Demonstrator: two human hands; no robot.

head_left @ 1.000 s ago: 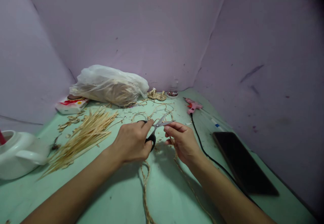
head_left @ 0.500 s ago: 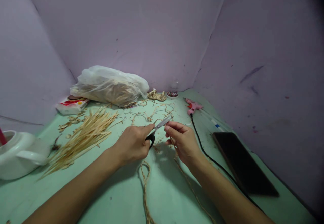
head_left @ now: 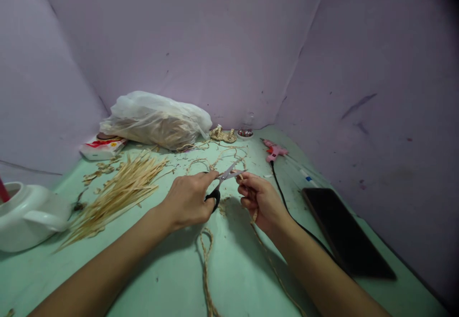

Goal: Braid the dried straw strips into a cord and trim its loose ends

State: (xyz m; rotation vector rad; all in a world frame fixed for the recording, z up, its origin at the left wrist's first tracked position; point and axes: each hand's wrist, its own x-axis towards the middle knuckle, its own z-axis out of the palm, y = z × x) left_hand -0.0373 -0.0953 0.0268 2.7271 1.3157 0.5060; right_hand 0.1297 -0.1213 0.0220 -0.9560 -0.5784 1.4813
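Observation:
My left hand (head_left: 191, 198) is closed on black-handled scissors (head_left: 225, 175), whose blades are spread and point toward my other hand. Between thumb and fingers, my right hand (head_left: 263, 199) pinches a twisted straw cord (head_left: 254, 216). The cord's end lies at the open blades, and its length runs down past my right wrist to the near edge of the view. A looped braided cord (head_left: 205, 250) rests on the green table below and between my hands. Thin loose cord (head_left: 233, 150) curls over the tabletop behind the scissors.
Dry straw strips (head_left: 122, 192) lie left, near a white pot (head_left: 32, 216). Behind are a stuffed plastic bag (head_left: 158, 118), a small woven piece (head_left: 223, 135) and a bead dish (head_left: 245, 134). A pink glue gun (head_left: 274, 151), its black cable and a dark tablet (head_left: 344, 231) lie right.
The scissor blades have opened from nearly shut and now straddle the cord's end. My right fingers have curled in and shifted slightly to the right.

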